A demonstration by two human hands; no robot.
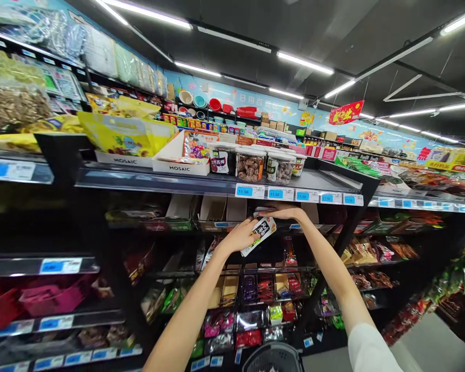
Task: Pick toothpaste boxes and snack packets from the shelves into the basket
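Note:
My left hand (238, 236) is closed on the lower left side of a white packet (266, 230) with a black label and yellow-green print, held tilted in front of the second shelf. Just above and to the right, my right hand (284, 211) reaches into the shadow under the top shelf. Its fingers point left and close on what looks like the pale edge of another white packet (261, 210); most of that packet is hidden. Behind both hands stand open display boxes (213, 209) on the second shelf.
Above my hands the top shelf (170, 178) carries clear plastic tubs (250, 164), yellow bags (120, 135) and price labels along its edge. Lower racks hold small packaged snacks (265, 287). A dark basket (273, 356) is below me. Black uprights (101, 248) stand on either side.

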